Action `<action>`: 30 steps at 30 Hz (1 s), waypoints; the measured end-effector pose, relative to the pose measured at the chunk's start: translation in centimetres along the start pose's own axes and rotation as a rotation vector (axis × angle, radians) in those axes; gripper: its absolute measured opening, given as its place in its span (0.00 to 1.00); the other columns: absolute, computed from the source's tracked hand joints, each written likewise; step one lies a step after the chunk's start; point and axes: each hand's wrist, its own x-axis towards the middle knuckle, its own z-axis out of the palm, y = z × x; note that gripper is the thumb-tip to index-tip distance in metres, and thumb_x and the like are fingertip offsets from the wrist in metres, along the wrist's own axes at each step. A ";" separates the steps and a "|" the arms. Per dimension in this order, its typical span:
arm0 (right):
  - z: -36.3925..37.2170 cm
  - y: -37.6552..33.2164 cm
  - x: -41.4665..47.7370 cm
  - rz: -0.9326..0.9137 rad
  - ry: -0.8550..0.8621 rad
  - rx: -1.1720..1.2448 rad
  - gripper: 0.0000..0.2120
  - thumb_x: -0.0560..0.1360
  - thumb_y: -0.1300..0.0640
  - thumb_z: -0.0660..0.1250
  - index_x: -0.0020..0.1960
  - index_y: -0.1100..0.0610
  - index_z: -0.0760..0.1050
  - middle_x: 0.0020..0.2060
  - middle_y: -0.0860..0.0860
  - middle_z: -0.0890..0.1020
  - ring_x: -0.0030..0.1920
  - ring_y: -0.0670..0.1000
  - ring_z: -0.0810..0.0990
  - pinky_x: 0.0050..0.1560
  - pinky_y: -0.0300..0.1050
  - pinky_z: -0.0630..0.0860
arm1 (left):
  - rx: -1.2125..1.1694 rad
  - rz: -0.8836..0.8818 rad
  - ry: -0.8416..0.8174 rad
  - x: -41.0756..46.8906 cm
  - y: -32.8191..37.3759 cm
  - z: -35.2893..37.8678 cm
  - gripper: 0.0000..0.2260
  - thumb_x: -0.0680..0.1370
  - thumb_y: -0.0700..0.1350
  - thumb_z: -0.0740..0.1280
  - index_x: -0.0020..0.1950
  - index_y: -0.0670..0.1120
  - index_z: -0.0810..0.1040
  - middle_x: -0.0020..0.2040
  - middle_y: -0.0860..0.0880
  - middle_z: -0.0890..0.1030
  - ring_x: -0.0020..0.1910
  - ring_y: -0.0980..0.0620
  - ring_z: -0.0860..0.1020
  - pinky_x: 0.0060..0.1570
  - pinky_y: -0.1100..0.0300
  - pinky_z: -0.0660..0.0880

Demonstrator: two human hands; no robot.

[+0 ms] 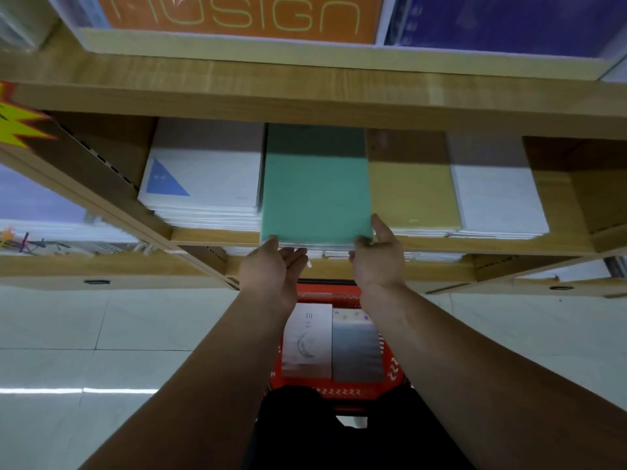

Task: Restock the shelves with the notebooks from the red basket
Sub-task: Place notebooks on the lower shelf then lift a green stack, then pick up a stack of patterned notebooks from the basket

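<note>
A green notebook (pixel 315 184) lies on a stack on the middle wooden shelf (pixel 210 236), its near edge jutting over the shelf front. My left hand (pixel 271 266) holds its near left corner, thumb on top and fingers underneath. My right hand (pixel 380 252) holds the near right corner the same way. Below my arms, on the floor, stands the red basket (pixel 339 392) with a white notebook (pixel 308 337) marked "10" and a grey notebook (pixel 356 351) lying side by side in it.
On the same shelf lie a white stack with a blue triangle (pixel 203 178) to the left, a yellow notebook (pixel 410 191) and a white stack (pixel 495 195) to the right. An orange box (pixel 237 15) sits on the shelf above. More stock lies below. Pale floor tiles surround the basket.
</note>
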 end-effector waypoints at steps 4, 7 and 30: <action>0.8 -3.2 1.2 -0.013 0.019 0.040 0.24 0.80 0.66 0.63 0.74 0.51 0.73 0.65 0.48 0.82 0.58 0.56 0.83 0.64 0.53 0.79 | -0.062 0.022 -0.013 0.3 1.8 1.7 0.15 0.85 0.36 0.57 0.71 0.33 0.67 0.60 0.33 0.77 0.60 0.36 0.79 0.61 0.46 0.77; 1.2 -4.5 2.7 -0.008 -0.014 0.042 0.25 0.80 0.68 0.61 0.74 0.51 0.73 0.66 0.49 0.81 0.58 0.55 0.83 0.64 0.53 0.79 | -0.043 0.028 -0.063 1.4 2.6 1.9 0.14 0.84 0.33 0.55 0.68 0.29 0.70 0.62 0.31 0.78 0.61 0.35 0.79 0.60 0.47 0.77; -11.3 18.5 3.4 0.275 -0.443 -0.547 0.17 0.79 0.53 0.69 0.67 0.52 0.77 0.58 0.53 0.83 0.59 0.56 0.82 0.62 0.52 0.77 | 0.716 -0.026 0.126 5.2 -13.9 -9.7 0.13 0.81 0.42 0.67 0.65 0.47 0.76 0.51 0.42 0.82 0.44 0.42 0.82 0.47 0.49 0.76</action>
